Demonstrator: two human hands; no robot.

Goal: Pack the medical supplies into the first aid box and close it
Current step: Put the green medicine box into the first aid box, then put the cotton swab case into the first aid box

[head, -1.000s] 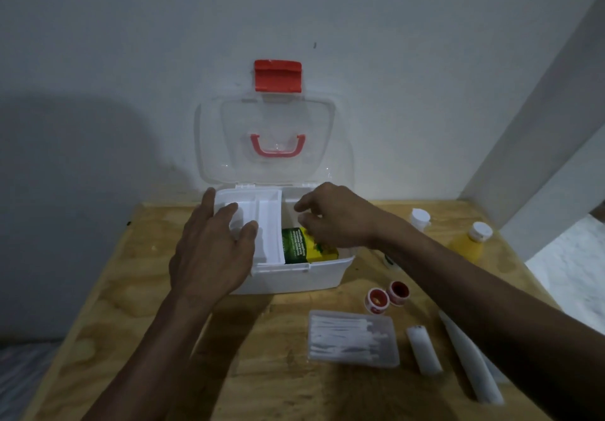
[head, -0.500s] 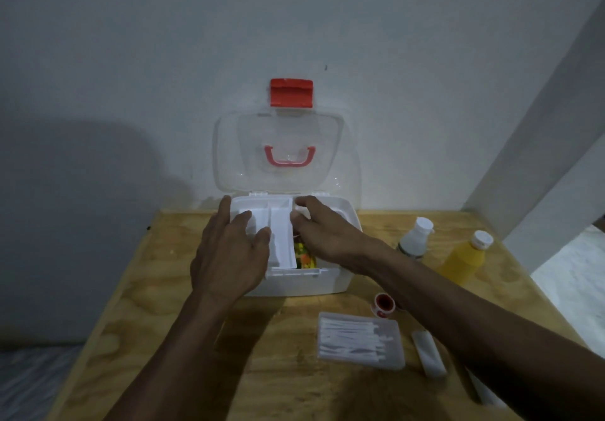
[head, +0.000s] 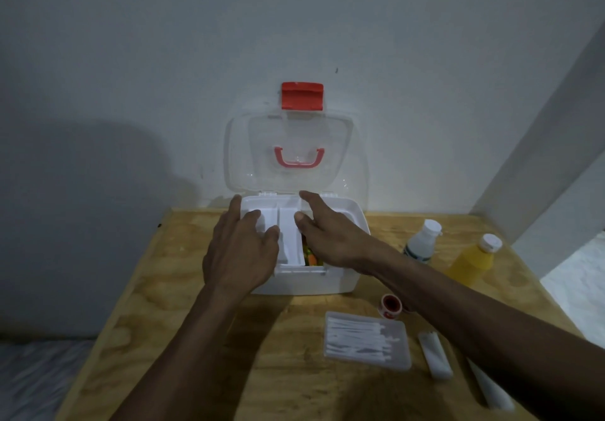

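Now both hands, left (head: 239, 250) and right (head: 330, 237), fingers straight, resting on white tray (head: 289, 240) in first aid box (head: 327, 281).

The first aid box (head: 340, 281) sits at mid-frame on the table (head: 157, 306), its lid (head: 291, 132) upright against the wall (head: 131, 43) behind. Two bottles (head: 420, 243) stand right of it. Below and right lie a tape roll (head: 390, 304), a swab case (head: 366, 340) and a tube (head: 435, 356).

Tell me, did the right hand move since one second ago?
Yes. Against the box, the right hand moved left, its fingers now at the tray.
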